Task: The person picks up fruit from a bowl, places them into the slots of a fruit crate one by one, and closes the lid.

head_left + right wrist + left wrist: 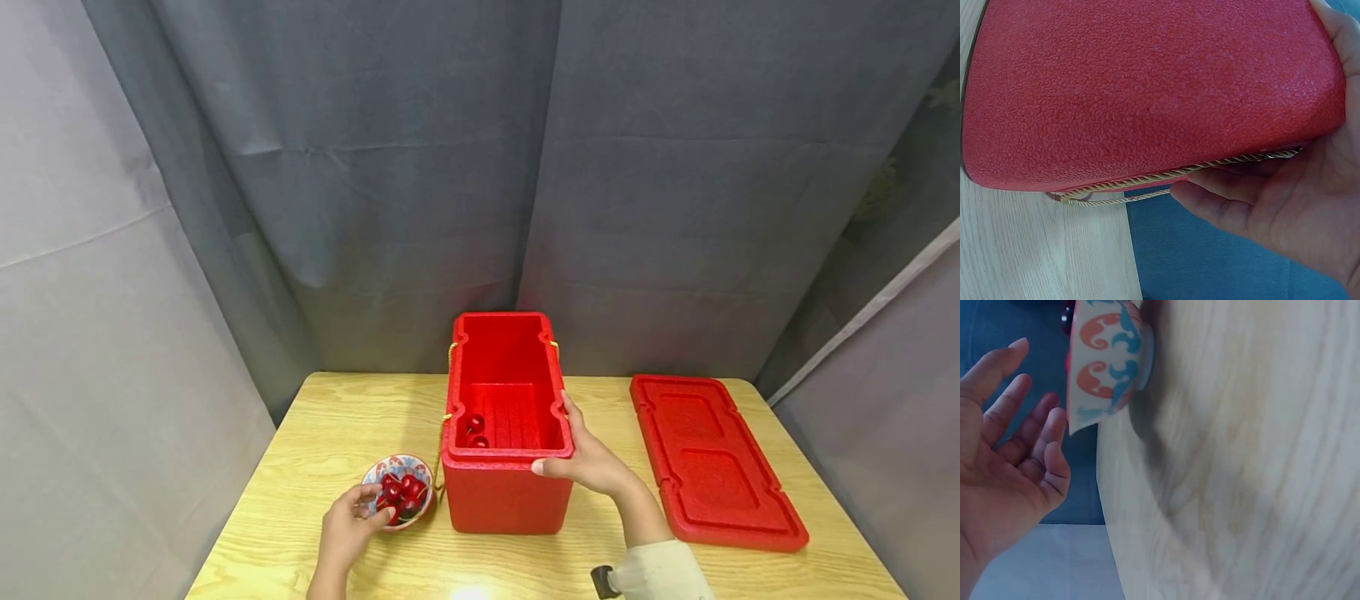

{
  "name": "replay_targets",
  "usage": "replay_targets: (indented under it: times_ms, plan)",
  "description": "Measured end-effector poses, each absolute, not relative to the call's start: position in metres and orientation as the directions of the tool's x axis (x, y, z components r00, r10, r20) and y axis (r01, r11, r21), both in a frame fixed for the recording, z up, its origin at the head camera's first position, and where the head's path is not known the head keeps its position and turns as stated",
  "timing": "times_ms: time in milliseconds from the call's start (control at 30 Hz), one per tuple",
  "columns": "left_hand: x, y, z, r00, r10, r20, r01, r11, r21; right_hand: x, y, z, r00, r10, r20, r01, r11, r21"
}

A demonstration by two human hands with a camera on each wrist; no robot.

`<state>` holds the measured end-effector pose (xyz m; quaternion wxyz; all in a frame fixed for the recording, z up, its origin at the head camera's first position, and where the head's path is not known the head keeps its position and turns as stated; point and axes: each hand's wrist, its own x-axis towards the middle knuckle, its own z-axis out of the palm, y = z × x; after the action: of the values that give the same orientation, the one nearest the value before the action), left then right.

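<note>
Left hand (348, 525): fingers loosely spread at bowl's (1107, 362) 8 o'clock edge.
Bowl: box's 8 o'clock, cherries (410, 483) inside.
Right hand (592, 458): grips red box (510, 504) at 4 o'clock corner.
Red box: upright, two cherries inside toward 7 o'clock.
Red lid (720, 467): flat on table (322, 442), box's 3 o'clock.
Curtain (420, 208): 12 o'clock.

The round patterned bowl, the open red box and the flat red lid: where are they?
Round patterned bowl (1107, 362), left wrist view: its outer wall.
Open red box (506, 502), head view: its front wall.
Flat red lid (713, 458), head view: middle of its top.
</note>
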<state>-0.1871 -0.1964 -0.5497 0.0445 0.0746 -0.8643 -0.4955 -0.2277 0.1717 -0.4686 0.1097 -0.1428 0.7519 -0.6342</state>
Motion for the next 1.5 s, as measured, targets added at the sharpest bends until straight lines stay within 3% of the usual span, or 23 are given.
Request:
replay_targets:
  times_ms: [833, 1200, 1500]
  plan:
    - [-0.196, -0.194, -0.567, -0.995, -0.068, 0.076, 0.018, 0.617, 0.787, -0.226, 0.172, -0.466, -0.933, -0.360, 0.013, -0.066, 0.134, -0.989]
    - [-0.195, -0.192, -0.556, -0.990, -0.131, 0.056, -0.035, 0.605, 0.796, -0.228, 0.171, -0.466, -0.924, -0.381, 0.033, -0.086, 0.123, -0.989]
    - [-0.197, -0.188, -0.532, -0.979, -0.159, 0.128, 0.000, 0.625, 0.781, -0.228, 0.171, -0.467, -0.931, -0.365, 0.027, -0.082, 0.137, -0.987]
